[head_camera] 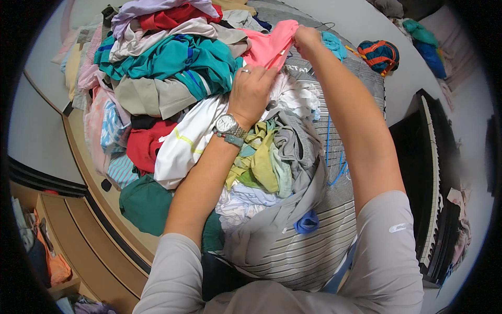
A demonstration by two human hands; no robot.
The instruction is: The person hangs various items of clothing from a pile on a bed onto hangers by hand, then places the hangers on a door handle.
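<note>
A coral-pink garment (270, 41) is stretched between my hands above the heap of clothes. My right hand (308, 41) grips its far right corner, fingers closed on the cloth. Lower and to the left, my left hand (251, 88), with a ring and a wristwatch, is closed at the near edge of the pink cloth; its fingertips are partly hidden. Just left of that hand lie a teal garment (157, 57) and a white garment with a yellow seam (188, 145). Below it are a crumpled yellow-green garment (262, 149) and a grey garment (298, 141).
The heap rests on a striped mattress (329, 243). A small blue cloth (307, 222) and a blue cord (333, 180) lie on it. A teal-and-orange bundle (378, 57) sits at the far right edge. A piano keyboard (429, 176) stands right; an open drawer (59, 219) is left.
</note>
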